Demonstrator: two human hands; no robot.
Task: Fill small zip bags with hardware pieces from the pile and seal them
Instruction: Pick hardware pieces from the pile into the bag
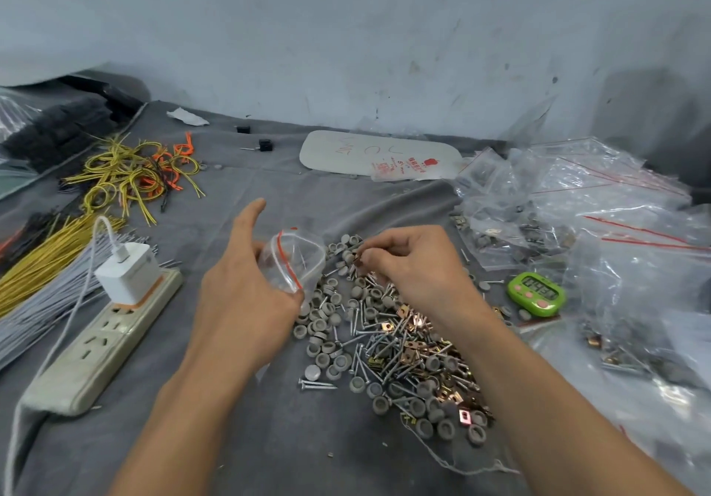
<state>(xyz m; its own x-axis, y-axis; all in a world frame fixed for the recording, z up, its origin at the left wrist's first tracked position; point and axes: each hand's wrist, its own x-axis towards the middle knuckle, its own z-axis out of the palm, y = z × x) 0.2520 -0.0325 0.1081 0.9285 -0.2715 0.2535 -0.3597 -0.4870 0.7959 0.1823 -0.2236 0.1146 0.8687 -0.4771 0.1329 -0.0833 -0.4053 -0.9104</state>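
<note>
A small clear zip bag (294,257) with a red seal strip is held open in my left hand (246,295), index finger stretched upward, thumb at the bag's lower rim. Just right of the bag's mouth, my right hand (408,264) pinches a small hardware piece (358,261) between its curled fingertips. Under and in front of both hands lies the pile of hardware (392,349): grey round caps, silver screws and copper-coloured clips spread on the grey cloth.
A power strip with a white charger (115,318) lies at the left, beside bundles of yellow and grey wires (50,261). Filled and empty plastic bags (577,218) heap up at the right, next to a green timer (536,293). A white card (381,157) lies at the back.
</note>
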